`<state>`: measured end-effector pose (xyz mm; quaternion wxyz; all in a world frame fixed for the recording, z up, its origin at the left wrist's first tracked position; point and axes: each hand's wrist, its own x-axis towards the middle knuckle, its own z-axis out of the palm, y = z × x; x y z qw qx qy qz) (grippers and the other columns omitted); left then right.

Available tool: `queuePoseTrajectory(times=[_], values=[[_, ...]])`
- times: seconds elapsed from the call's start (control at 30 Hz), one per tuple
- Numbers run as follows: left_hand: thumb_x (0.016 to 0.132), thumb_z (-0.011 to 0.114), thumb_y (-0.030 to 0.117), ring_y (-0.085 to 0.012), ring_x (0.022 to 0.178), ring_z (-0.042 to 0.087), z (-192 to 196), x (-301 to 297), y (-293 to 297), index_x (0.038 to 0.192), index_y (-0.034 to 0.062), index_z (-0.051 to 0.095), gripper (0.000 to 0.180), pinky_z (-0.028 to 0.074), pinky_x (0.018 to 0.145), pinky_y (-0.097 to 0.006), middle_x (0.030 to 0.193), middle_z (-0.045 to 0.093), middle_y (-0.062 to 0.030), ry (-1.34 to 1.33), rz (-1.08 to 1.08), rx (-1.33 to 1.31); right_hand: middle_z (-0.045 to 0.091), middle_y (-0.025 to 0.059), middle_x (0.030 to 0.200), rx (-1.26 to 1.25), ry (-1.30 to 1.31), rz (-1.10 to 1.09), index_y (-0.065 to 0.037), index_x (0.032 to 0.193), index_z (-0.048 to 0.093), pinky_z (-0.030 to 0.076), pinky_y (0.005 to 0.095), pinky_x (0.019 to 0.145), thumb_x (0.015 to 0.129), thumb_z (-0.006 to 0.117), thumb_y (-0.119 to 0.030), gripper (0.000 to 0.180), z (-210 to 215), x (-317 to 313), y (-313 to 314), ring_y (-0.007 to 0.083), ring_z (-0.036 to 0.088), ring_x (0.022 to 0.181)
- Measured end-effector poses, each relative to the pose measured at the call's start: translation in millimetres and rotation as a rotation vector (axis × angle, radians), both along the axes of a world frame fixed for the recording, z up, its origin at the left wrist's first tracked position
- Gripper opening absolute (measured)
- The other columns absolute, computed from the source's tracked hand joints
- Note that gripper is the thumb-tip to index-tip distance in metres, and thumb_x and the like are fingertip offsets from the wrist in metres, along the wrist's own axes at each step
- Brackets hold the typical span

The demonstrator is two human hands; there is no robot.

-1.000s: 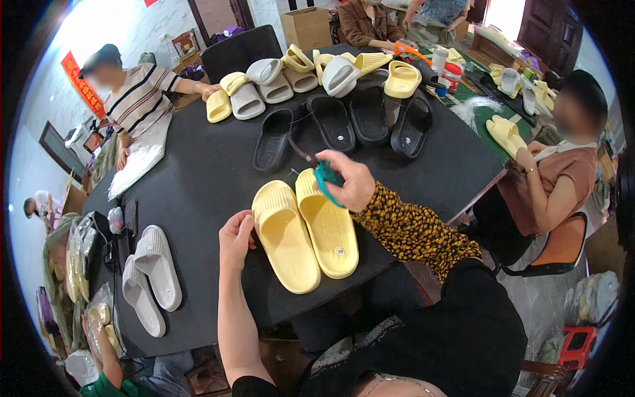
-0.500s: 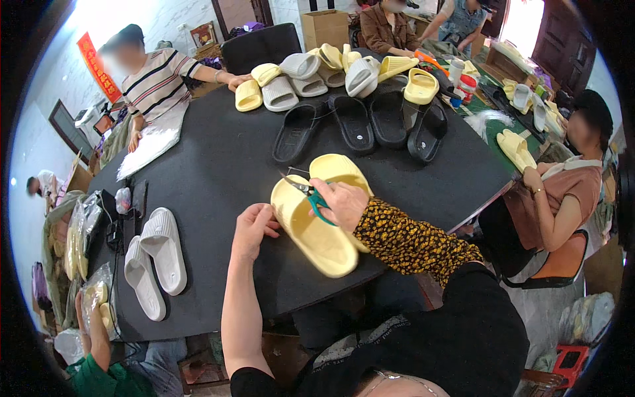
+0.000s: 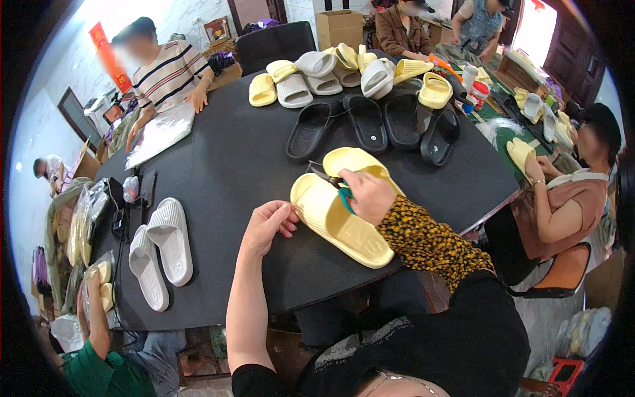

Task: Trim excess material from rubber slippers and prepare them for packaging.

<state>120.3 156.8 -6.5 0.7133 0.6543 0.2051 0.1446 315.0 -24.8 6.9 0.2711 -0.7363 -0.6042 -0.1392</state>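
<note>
Scissors (image 3: 329, 179) clamped in right hand (image 3: 368, 196) over yellow slide sandal (image 3: 340, 220); left hand (image 3: 266, 223), fingers loosely curled, rested at sandal's left edge.

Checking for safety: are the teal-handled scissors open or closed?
Open: the teal-handled scissors in the right hand show blades spread apart above the yellow foam slipper.

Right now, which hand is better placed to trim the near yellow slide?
Right hand, probably: it holds the scissors over the yellow slide. Left hand is bare, at the slide's edge, suited to steadying.
</note>
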Motion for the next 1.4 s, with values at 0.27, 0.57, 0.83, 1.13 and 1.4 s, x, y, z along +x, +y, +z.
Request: queuePoseTrajectory(times=[0.27,0.57,0.83,1.13,1.4], values=[[0.094,0.057,0.023,-0.0118,0.065,0.06,-3.4,-0.3,3.3,0.096,0.0009,0.064,0.023,0.05,0.056,-0.024,0.078,0.064,-0.0065,0.01,0.054,-0.028,0.063,0.0186,0.102,0.159,-0.085,-0.058,-0.006,0.12,0.051,0.053,0.0404,0.075,0.074,0.063,0.001,0.048,31.9,68.8,-67.6,0.0346,0.063,0.092],[0.094,0.056,0.024,-0.0125,0.065,0.061,-7.0,-0.7,5.2,0.096,0.0,0.062,0.025,0.05,0.055,-0.024,0.079,0.064,-0.0076,0.004,0.072,-0.017,0.059,0.0208,0.114,0.235,-0.291,-0.408,-0.005,0.127,0.048,0.048,0.0424,0.087,0.075,0.06,0.002,0.054,47.8,226.2,-160.4,0.0397,0.057,0.104],[0.091,0.058,0.026,-0.0137,0.068,0.06,-12.4,-2.7,7.5,0.098,-0.0019,0.064,0.029,0.05,0.054,-0.026,0.081,0.064,-0.0084,0.018,0.065,0.06,0.066,0.0217,0.093,0.048,-0.19,-0.521,-0.014,0.141,0.035,0.048,0.0445,0.067,0.084,0.057,-0.006,0.062,-1.8,270.1,-218.1,0.0388,0.064,0.078],[0.092,0.057,0.022,-0.0129,0.067,0.06,-13.9,-9.5,9.7,0.098,-0.0016,0.064,0.025,0.05,0.054,-0.025,0.08,0.063,-0.0074,0.045,0.137,0.039,0.059,0.0026,0.087,0.361,0.67,-0.015,-0.007,0.137,0.038,0.042,0.0177,0.052,0.089,0.057,-0.006,0.052,17.2,194.2,-141.9,0.0069,0.053,0.062],[0.079,0.066,0.022,-0.0319,0.086,0.065,15.7,-72.4,60.3,0.1,-0.0052,0.064,0.035,0.05,0.079,-0.039,0.09,0.066,-0.0216,0.047,0.866,0.974,0.061,0.0064,0.082,0.1,0.627,0.296,0.003,0.127,0.047,0.048,0.0236,0.068,0.079,0.063,0.006,0.052,17.7,84.3,-63.6,0.0111,0.058,0.075]])
